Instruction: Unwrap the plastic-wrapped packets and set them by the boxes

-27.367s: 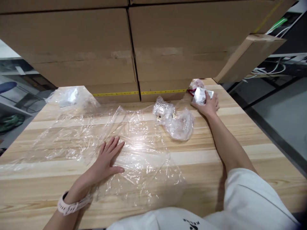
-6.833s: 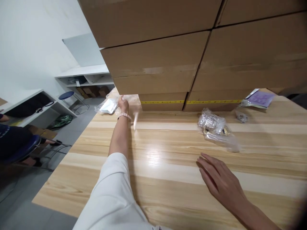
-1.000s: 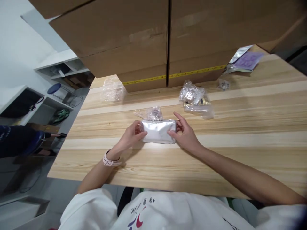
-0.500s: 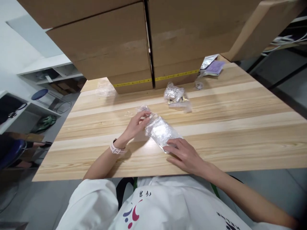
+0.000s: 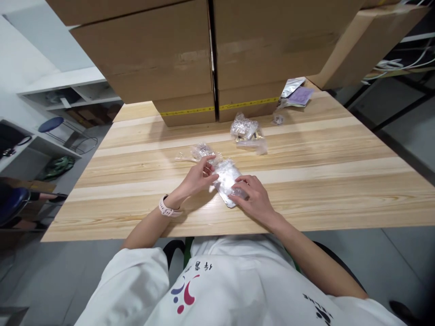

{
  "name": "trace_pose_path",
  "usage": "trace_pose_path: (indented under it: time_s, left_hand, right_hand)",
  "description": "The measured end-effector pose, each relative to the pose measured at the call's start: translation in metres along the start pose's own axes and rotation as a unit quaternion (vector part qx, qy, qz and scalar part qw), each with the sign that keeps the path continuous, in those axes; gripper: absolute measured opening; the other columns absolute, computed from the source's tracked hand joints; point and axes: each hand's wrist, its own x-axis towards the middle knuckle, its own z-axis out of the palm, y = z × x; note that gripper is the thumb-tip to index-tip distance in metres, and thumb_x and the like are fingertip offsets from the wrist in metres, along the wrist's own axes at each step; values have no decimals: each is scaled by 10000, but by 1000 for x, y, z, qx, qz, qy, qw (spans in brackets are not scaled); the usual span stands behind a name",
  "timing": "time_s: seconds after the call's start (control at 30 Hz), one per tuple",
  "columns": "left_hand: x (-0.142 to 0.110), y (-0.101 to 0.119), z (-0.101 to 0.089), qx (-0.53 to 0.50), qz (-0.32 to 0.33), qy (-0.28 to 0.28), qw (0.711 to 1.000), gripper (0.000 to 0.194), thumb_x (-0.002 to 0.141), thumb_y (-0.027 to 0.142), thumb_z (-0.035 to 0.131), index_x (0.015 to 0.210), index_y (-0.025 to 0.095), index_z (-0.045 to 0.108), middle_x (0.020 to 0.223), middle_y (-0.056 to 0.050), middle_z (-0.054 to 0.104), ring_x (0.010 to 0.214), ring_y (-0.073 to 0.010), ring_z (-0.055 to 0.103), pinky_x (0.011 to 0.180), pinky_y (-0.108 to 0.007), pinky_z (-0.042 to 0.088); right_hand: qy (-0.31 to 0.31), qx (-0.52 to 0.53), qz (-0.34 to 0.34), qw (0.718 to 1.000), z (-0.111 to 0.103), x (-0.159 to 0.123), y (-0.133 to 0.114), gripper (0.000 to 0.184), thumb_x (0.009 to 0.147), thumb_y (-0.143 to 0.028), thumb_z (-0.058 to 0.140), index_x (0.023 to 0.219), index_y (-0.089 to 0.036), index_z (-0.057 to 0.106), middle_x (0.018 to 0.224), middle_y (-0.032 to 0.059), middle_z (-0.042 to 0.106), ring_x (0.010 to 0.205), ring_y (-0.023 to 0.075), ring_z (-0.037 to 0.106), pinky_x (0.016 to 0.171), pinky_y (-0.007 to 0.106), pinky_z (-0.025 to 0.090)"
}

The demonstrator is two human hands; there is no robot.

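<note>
A shiny silver foil pouch (image 5: 225, 175) lies on the wooden table between my hands. Its surface glares, and its contents are hidden. My left hand (image 5: 200, 175) is at the pouch's upper left edge, thumb and curved fingers apart, the thumb tip touching it. With bent fingers and thumb, my right hand (image 5: 254, 195) grips the lower right side of the pouch. Crumpled clear bubble wrap (image 5: 204, 151) sits just beyond my left fingers, against the pouch's far end. A pink watch band circles my left wrist.
Large cardboard boxes (image 5: 146, 63) stand along the table's back edge. Before them lies a clear bag with bubble wrap and gold-coloured pieces (image 5: 249, 131). A small clear wad (image 5: 278, 119) and silver and purple packets (image 5: 299, 95) lie back right. A blue stool (image 5: 50, 124) stands left.
My right hand has gone from lying flat on the pouch to bent fingers gripping its side. The left hand has slid slightly down along the pouch, away from the bubble wrap. The view has shifted slightly.
</note>
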Motion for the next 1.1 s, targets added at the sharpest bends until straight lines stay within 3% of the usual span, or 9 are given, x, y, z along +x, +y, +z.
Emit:
trace_pose_path:
  time_s: [0.1,0.2,0.3,0.4,0.57,0.67,0.8,0.9,1.1]
  left_hand:
    - [3,-5,12,-25,11,33,999,653,778,138,706,1406,205,541,1041,-51,627,863,-148,623,777,-289,532]
    - [7,-9,15,-32,22,69,997,493,802,151,668,1291,195,625,935,-23,630,785,-132,605,722,-267,508]
    - [12,-8,7,-48,7,103,994,205,847,236,643,1035,171,694,770,-1,614,668,-123,555,636,-253,453]
    - [15,-1,-2,-39,11,133,990,148,868,313,652,908,171,665,790,-22,640,685,-134,561,626,-254,440]
    - [25,16,8,140,17,35,989,516,788,359,809,1250,217,631,849,-8,677,653,-150,577,598,-267,399]
    - [40,15,11,169,28,18,985,333,814,185,707,1146,207,696,723,19,646,592,-135,536,593,-266,361]
    - [64,5,-12,8,18,123,992,126,788,199,683,908,167,706,636,17,587,546,-114,489,546,-245,353]
    - [74,-2,-27,-114,-17,140,984,180,714,268,758,834,166,671,611,17,585,480,-97,451,474,-229,333]
    - [80,-13,-20,-93,-44,144,984,140,730,223,705,845,158,660,662,1,606,574,-120,537,551,-236,427]
  right_hand:
    - [35,104,21,994,-3,-1,-1,63,921,-257,729,898,-225,680,1055,74,680,1000,233,655,873,399,514]
    - [50,187,55,979,-8,0,-3,74,929,-225,711,873,-231,663,1050,51,679,973,196,675,860,364,523]
    - [77,200,57,975,-16,-4,-3,75,913,-195,722,886,-240,668,1010,36,681,955,191,668,862,365,522]
    - [107,167,37,979,-25,-13,-3,131,888,-144,738,929,-253,678,915,17,687,896,192,636,815,361,508]
    - [114,106,1,988,-42,-20,-10,188,871,-89,748,925,-257,685,804,-4,683,832,193,597,784,369,461]
    - [104,96,-4,990,-56,-21,-11,196,851,-90,770,885,-253,668,755,-15,658,815,196,580,784,376,443]
    - [58,93,-4,994,-80,-36,-2,197,860,-62,714,867,-252,662,747,-10,645,773,197,582,747,381,446]
    - [-8,64,-5,998,-93,-53,6,212,879,-59,647,819,-259,680,824,13,688,816,216,622,741,397,460]
    - [-127,45,22,991,-105,-67,11,254,954,-104,547,906,-293,710,942,10,752,968,243,694,932,491,507]
